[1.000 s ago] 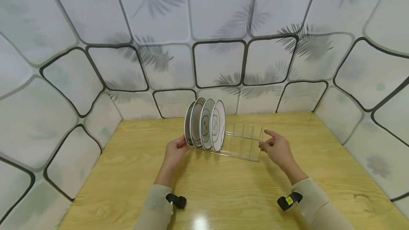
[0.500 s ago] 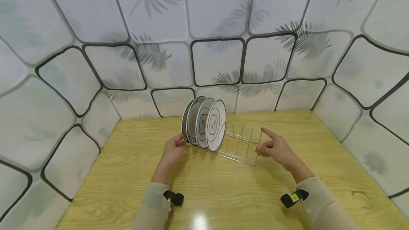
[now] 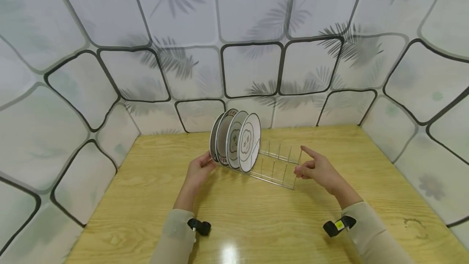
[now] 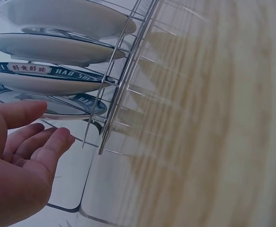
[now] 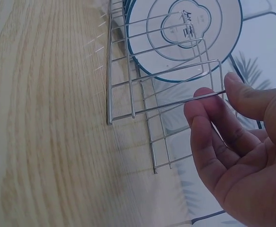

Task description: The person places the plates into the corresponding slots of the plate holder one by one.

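Note:
A wire dish rack (image 3: 272,180) stands on the table, its right end angled nearer to me. Several white plates (image 3: 248,141) with patterned rims stand on edge in its left half, leaning slightly. At the rack's left end, beside the outermost plate, my left hand (image 3: 199,170) holds the end wire between thumb and fingers; in the left wrist view this hand (image 4: 26,151) partly hides that contact. My right hand (image 3: 318,171) pinches the upright wire at the right end, with one finger extended along it. The right wrist view shows that hand's (image 5: 244,146) thumb and fingertips on the wire.
The wood-grain table (image 3: 234,219) surrounds the rack. A patterned wall covering (image 3: 253,72) rises behind and on both sides. Each sleeve carries a black strap mount (image 3: 199,227) near the wrist. The rack's right-hand slots (image 3: 278,164) hold no plates.
The rack has turned a little, its right end coming toward me with my right hand. The plates lean and face more toward me. In the last half second there is hardly any movement.

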`<state>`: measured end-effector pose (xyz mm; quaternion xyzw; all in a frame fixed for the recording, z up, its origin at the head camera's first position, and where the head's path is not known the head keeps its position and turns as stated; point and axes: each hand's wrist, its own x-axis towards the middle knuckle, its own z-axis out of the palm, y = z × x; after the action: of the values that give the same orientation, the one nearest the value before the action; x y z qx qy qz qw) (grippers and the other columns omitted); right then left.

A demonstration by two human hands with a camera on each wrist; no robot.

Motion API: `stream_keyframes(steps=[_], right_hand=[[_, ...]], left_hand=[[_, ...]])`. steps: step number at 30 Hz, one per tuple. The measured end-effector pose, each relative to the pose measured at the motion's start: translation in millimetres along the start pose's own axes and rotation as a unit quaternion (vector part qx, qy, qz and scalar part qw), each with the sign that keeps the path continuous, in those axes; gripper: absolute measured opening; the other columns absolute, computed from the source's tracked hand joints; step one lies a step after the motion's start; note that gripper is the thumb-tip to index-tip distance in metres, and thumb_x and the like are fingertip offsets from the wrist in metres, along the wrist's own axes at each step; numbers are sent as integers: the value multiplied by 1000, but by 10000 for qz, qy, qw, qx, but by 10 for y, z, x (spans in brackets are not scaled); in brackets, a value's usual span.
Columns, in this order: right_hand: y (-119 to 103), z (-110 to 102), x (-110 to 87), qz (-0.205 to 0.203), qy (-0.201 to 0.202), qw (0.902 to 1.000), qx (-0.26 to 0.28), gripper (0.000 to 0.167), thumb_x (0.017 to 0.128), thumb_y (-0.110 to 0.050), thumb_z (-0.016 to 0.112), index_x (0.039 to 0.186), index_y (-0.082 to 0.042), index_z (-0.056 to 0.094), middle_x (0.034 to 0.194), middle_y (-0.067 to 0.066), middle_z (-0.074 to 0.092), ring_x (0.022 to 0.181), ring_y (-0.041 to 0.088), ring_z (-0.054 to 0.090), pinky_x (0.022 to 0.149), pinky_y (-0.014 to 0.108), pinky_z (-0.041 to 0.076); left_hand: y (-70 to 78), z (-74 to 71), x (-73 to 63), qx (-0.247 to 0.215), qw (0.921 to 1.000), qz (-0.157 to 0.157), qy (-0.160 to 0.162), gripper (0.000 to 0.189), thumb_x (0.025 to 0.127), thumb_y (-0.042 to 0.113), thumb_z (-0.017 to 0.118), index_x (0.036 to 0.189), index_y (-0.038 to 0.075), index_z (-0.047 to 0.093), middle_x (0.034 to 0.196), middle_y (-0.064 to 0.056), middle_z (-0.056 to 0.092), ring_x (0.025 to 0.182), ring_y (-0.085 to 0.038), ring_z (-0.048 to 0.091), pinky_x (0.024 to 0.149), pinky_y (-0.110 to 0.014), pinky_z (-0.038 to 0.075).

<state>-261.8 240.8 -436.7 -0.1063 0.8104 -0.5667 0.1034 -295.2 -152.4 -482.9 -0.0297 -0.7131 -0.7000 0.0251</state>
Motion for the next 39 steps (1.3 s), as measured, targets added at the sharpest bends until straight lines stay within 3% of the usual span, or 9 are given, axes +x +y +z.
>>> stream_keyframes(steps=[10,16,20,25,31,39], right_hand=[[54,-23,11,-27,-72,9998,179,84,98,-6,62,159,-12,5,106,27,66,97,42,66,84,46,57],[83,-25,15,34,-18,9998,178,87,96,-16,67,160,-14,8,110,28,63,100,44,63,87,50,56],[98,-20,9,40,72,9999,69,88,94,-21,70,160,-15,11,112,21,56,102,45,61,88,52,55],[86,-17,6,-33,161,9999,-20,87,94,-23,70,159,-15,14,126,26,40,105,41,58,88,52,55],[87,-29,6,-89,172,9998,-90,87,93,-23,71,159,-14,15,150,32,19,115,41,53,91,54,53],[139,-38,15,-72,155,9998,-88,87,92,-27,72,159,-16,17,160,24,7,125,44,48,95,54,51]], left_hand=[[47,-26,-136,122,9999,-48,-23,47,93,-7,61,139,-8,49,139,-22,52,129,-36,49,102,-38,47],[116,-7,-296,259,9996,10,-126,48,94,-3,62,139,-11,46,140,-26,49,130,-41,46,103,-39,46],[194,-2,-403,298,9994,-134,88,50,94,3,65,140,-9,48,140,-25,50,131,-40,47,103,-39,46],[291,5,-519,358,9984,-237,381,51,92,9,69,138,-6,51,137,-23,54,129,-37,50,103,-38,46],[348,124,-691,385,9981,-129,468,46,89,11,73,130,-4,60,128,-22,61,119,-32,60,94,-32,52],[423,380,-884,235,9993,93,275,37,88,6,73,122,-7,65,119,-24,66,108,-30,66,85,-27,56]])
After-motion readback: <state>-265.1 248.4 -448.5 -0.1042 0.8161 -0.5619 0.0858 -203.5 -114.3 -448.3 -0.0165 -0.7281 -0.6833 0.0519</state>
